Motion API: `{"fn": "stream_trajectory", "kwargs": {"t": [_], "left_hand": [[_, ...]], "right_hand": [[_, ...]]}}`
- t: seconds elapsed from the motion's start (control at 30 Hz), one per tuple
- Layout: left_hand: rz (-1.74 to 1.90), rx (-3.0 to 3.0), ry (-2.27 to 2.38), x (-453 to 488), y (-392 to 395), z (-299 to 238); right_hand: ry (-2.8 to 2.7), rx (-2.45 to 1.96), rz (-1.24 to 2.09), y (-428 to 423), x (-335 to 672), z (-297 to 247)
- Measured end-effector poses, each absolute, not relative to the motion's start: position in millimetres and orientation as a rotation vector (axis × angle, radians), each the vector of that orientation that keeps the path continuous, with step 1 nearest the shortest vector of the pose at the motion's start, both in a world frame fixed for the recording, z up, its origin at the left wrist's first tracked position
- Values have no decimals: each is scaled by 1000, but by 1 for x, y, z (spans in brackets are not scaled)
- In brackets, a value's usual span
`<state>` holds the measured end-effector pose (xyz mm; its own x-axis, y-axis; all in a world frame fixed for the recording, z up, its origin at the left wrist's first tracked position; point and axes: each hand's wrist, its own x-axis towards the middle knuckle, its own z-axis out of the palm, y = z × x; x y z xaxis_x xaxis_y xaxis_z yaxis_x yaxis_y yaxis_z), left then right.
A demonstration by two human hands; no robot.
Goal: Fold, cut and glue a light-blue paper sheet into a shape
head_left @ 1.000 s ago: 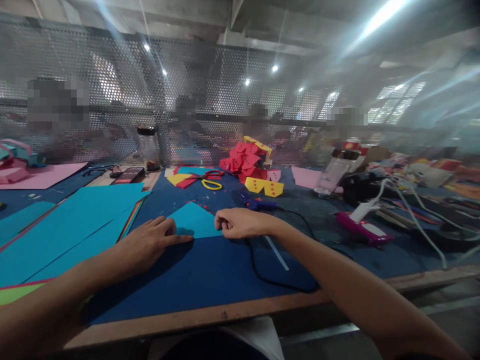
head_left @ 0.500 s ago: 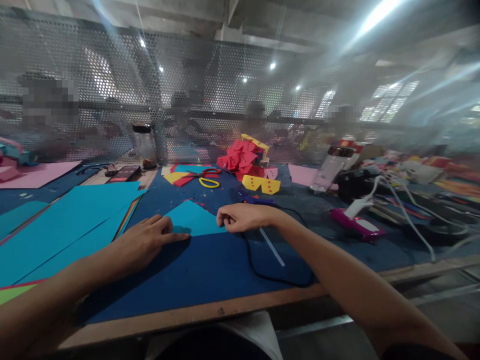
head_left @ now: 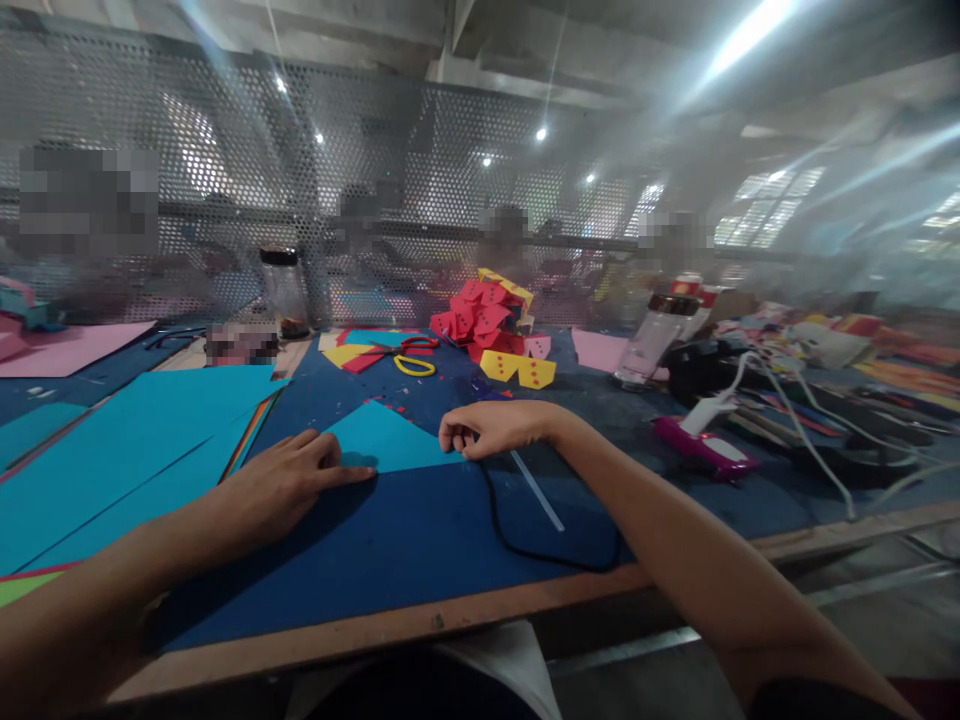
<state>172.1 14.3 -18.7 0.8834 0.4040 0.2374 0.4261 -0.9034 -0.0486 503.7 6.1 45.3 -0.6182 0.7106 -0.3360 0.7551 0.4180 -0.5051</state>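
Note:
A folded sheet of blue paper [head_left: 386, 440] lies on the dark blue work mat, its point away from me and its straight edge towards me. My left hand [head_left: 289, 478] rests at its left corner, index finger stretched along the near edge and the other fingers bent. At the right corner, the fingers of my right hand [head_left: 491, 428] are curled and closed on the paper; the hand hides that corner. A clear glue stick [head_left: 538, 492] and a black cord [head_left: 491, 510] lie by my right wrist.
Blue card sheets [head_left: 142, 430] are stacked at left. Beyond the paper lie scissors [head_left: 412, 360], yellow dotted cutouts [head_left: 517, 368] and a red paper pile [head_left: 480, 315]. A clear bottle [head_left: 652, 345] and a purple device [head_left: 705, 448] with a white cable stand at right.
My right hand has slid slightly right along the paper's near edge, towards the corner. The left hand stays in place on the paper. The view has shifted a little.

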Motion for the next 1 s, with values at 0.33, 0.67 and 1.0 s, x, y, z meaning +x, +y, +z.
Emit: {"fn": "stream_trajectory", "kwargs": {"t": [0.33,0.67,1.0], "left_hand": [[-339,-2944,-673,175,12,-16],[-291,-2920,-665,178,11,-10],[-275,-2894,-652,178,8,-5]], "right_hand": [[2675,1316,-989,2,506,60],[2962,1446,-686,-1,428,32],[2901,1525,-784,10,415,13]]}}
